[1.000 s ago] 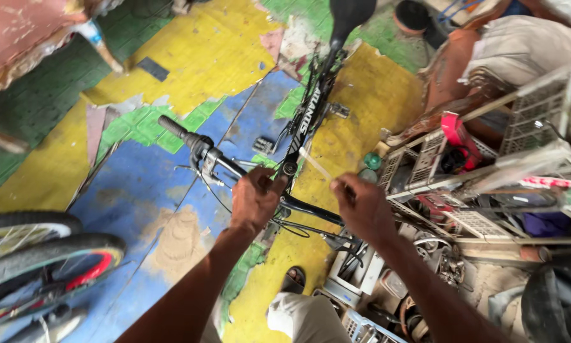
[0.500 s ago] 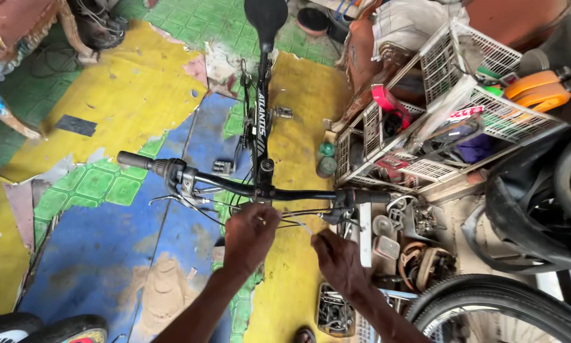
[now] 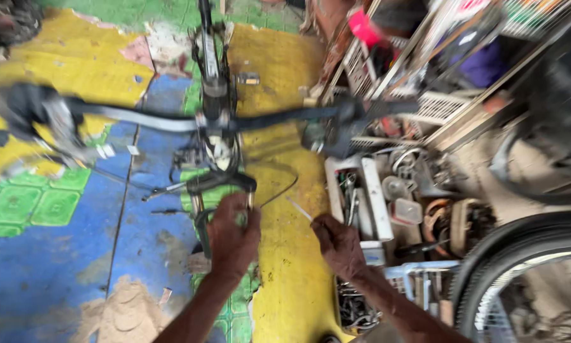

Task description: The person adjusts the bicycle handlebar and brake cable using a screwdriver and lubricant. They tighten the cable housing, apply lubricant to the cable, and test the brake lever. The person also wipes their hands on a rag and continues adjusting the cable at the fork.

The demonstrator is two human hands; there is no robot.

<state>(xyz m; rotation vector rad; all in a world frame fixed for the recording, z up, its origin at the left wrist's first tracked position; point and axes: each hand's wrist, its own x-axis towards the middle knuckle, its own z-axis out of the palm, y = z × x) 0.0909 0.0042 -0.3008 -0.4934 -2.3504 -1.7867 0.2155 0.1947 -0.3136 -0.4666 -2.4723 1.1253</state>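
A bicycle (image 3: 212,95) is seen from above, its black tubular handlebar (image 3: 171,121) stretched crosswise and blurred by motion. Just below the handlebar, the fork (image 3: 200,209) is gripped by the left hand (image 3: 233,238): the fingers (image 3: 225,216) are curled fully round the dark metal near the brake arm, with thin cables looping beside them. To the right of the fork, the right hand (image 3: 339,244) is held with its fingers (image 3: 320,225) pinched shut on a thin, pale, straight strip (image 3: 298,208), whose free end is pointed up and left toward the fork; whether it is plastic or wire cannot be told. The two hands are near each other but apart.

Beneath the bicycle, a rough concrete floor (image 3: 57,254) is painted in worn patches of yellow, blue and green, with bare, chipped cement showing below the left forearm. To the right of the handlebar, a white tray (image 3: 368,190) is filled with small metal tools and parts, and round tins and a ridged plastic box are crowded just beyond it. Further right, a black rubber tyre (image 3: 520,248) with fine spokes is curved across the corner, and wire baskets (image 3: 438,76) are stacked above the tray.
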